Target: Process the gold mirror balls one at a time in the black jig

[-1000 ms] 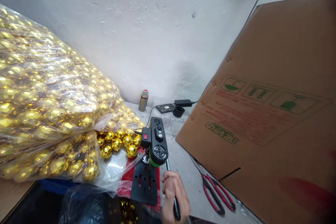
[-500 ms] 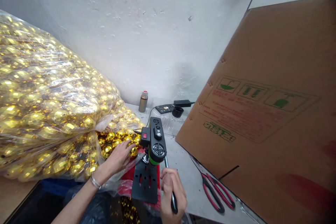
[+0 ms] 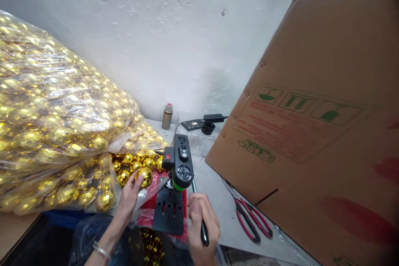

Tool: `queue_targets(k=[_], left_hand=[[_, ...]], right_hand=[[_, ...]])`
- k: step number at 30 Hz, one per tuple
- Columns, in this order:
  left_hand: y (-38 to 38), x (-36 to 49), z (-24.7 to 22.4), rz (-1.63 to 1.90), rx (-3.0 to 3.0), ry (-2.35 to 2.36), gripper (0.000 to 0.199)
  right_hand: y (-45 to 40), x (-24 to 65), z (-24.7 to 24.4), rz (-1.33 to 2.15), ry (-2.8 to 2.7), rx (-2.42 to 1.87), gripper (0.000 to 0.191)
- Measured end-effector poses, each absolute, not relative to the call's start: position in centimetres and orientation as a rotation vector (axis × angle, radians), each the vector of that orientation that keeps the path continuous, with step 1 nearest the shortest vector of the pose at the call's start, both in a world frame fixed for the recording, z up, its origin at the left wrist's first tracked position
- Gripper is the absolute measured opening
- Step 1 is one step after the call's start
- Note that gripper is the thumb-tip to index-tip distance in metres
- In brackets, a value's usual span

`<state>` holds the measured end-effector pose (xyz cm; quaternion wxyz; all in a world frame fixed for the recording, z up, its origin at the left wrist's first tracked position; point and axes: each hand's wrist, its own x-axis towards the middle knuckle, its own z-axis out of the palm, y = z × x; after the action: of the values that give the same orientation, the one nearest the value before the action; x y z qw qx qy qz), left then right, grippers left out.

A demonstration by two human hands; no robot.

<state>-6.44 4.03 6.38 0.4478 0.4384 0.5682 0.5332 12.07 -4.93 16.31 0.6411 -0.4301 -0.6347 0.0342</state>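
Note:
My left hand (image 3: 129,195) pinches a shiny gold faceted ball (image 3: 145,177) between thumb and fingers, at the mouth of a clear plastic bag full of such balls (image 3: 67,133). Just right of the ball stands a small black machine (image 3: 183,162) with round grilles, a red switch and a slotted black base plate (image 3: 168,210). My right hand (image 3: 203,226), closed in a fist, grips a metal rod with a black handle (image 3: 204,232). The rod's upper end passes out of sight behind the machine. Red material (image 3: 148,212) lies under the base plate.
Red-and-black scissors (image 3: 252,220) lie on the grey table (image 3: 222,216) beside a big leaning cardboard box (image 3: 299,112). Toward the wall stand a small bottle with a red top (image 3: 167,116), a black ring-shaped cap (image 3: 208,128) and a black adapter (image 3: 215,117) with a cable.
My left hand has drawn back from the loose gold balls and now has one in its fingers. My right hand stays closed on the rod. The view has shifted slightly.

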Motion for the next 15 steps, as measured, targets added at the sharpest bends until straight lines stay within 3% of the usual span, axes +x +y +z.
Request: queue_targets(k=[3, 6, 15], left_hand=[[1.1, -4.4, 4.7, 1.332, 0.687, 1.181, 0.078], [-0.2, -2.4, 3.4, 1.302, 0.668, 1.13, 0.082], [0.0, -1.7, 1.4, 1.267, 1.386, 1.277, 0.057]], right_hand=[[-4.6, 12.4, 17.7, 0.065, -1.474, -0.99, 0.026], [-4.3, 12.7, 18.9, 0.046, -1.517, -1.002, 0.027], [-4.6, 12.8, 18.8, 0.004, -1.561, -0.995, 0.026]])
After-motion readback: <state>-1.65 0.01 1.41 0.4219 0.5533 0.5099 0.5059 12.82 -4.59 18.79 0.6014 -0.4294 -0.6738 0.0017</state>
